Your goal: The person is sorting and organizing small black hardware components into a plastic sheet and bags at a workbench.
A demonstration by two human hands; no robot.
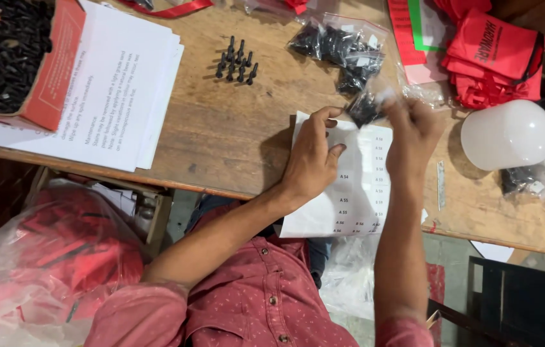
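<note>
Currently right hand (413, 132) fingers pinch a small clear bag of black screws (367, 106) (blurred). Left hand (311, 157) fingers rest curled on the white label sheet (359, 193), gripping nothing, on the wooden counter (234, 128).

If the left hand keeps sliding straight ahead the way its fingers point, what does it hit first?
Likely the small clear bag of black screws pinched by the right hand; the left hand points that way across the label sheet. Depth unclear.
</note>
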